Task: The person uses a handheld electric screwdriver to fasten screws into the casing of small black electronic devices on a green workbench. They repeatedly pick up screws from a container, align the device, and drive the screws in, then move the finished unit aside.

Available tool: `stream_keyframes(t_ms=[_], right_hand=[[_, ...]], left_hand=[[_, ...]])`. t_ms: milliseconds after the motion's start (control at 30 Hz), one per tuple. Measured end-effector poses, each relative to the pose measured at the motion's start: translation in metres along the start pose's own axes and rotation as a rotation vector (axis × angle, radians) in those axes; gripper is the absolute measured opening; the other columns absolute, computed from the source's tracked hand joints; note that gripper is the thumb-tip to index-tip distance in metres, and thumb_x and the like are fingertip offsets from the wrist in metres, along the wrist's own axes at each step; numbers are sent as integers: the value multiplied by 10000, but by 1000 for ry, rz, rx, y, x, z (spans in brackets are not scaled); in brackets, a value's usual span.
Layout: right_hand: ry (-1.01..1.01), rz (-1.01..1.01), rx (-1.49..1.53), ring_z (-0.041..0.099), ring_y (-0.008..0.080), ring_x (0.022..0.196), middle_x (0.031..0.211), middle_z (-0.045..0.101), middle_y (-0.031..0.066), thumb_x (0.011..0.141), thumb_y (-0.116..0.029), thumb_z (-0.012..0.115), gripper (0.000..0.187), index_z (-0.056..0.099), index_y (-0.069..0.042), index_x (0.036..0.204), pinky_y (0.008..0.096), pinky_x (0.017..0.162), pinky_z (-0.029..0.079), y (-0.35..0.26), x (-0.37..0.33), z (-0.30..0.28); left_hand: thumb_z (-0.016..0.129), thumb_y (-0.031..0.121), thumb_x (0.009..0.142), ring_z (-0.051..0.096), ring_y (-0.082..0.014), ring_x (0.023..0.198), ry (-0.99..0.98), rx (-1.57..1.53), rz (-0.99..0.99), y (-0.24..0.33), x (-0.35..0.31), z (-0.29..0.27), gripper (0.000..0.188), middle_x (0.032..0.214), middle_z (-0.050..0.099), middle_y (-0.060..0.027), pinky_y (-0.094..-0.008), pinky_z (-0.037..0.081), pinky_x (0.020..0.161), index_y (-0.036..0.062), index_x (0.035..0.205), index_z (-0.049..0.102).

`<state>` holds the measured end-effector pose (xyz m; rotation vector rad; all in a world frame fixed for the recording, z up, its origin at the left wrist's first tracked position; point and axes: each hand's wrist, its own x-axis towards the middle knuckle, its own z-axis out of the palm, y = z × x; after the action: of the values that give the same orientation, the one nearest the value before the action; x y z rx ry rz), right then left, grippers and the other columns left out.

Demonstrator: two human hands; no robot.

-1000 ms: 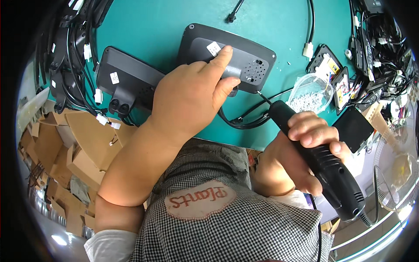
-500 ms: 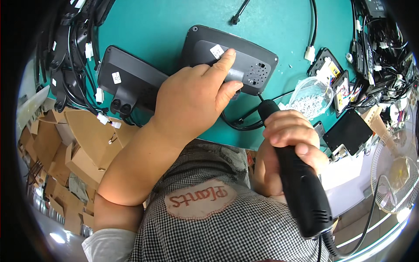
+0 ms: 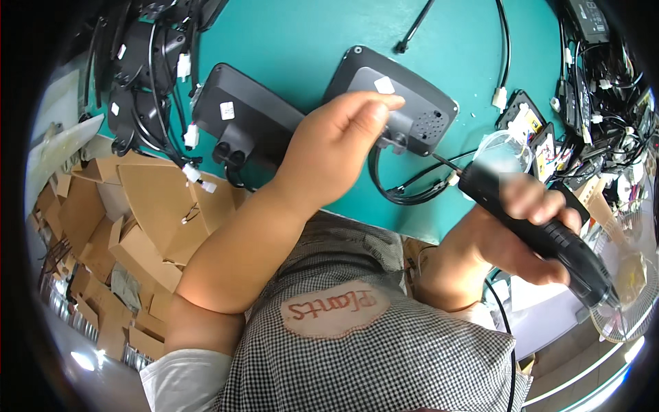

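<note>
A black plastic housing (image 3: 374, 79) with a small white label and a patch of holes lies on the green table. My left hand (image 3: 336, 147) is over its left part, thumb and forefinger drawn together beside the label. Whatever those fingers hold, if anything, is hidden. My right hand (image 3: 525, 237), partly blurred, wraps round a black electric screwdriver (image 3: 556, 237). The bit points at the housing's lower right corner; whether it touches cannot be made out. A black cable (image 3: 398, 198) curves below the housing. A second labelled black housing (image 3: 250, 103) lies left of my hand.
Black cabled parts (image 3: 137, 89) with white connectors crowd the left side. A clear tub (image 3: 504, 147) stands at right, near small boards (image 3: 542, 141) and a tangle of cables (image 3: 618, 137). Cardboard boxes (image 3: 151, 206) lie lower left; a fan (image 3: 628, 281) stands lower right.
My left forefinger and thumb, spread over the housing before, are now together. The screwdriver has tilted, its rear end swinging right and up. The whole view has shifted somewhat.
</note>
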<state>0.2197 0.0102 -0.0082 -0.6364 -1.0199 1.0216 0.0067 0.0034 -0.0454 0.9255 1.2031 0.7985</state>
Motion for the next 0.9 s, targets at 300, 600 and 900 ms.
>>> stream_keyframes(t_ms=[300, 600, 900], right_hand=[[-153, 165, 316, 546, 170, 663, 831, 553, 70, 746, -553, 631, 662, 493, -12, 1102, 319, 635, 434, -2, 27, 57], [-178, 195, 272, 535, 159, 594, 798, 549, 54, 741, -613, 605, 692, 501, -37, 1111, 309, 560, 434, 6, 19, 68], [-166, 207, 256, 512, 142, 601, 791, 530, 38, 737, -613, 611, 675, 507, -57, 1105, 302, 563, 404, 4, 20, 63]], left_hand=[[239, 476, 958, 442, -264, 1193, -202, -927, -181, 8, -21, -6, 638, 1298, 460, -170, -371, 339, 995, -25, 1342, 329], [252, 498, 949, 413, -251, 1213, -168, -953, -143, 15, -28, -3, 667, 1307, 435, -159, -367, 323, 998, -14, 1377, 252], [441, 199, 947, 549, -181, 997, -157, -663, -157, 2, -38, -8, 329, 1076, 572, -102, -315, 444, 863, -11, 1198, 475]])
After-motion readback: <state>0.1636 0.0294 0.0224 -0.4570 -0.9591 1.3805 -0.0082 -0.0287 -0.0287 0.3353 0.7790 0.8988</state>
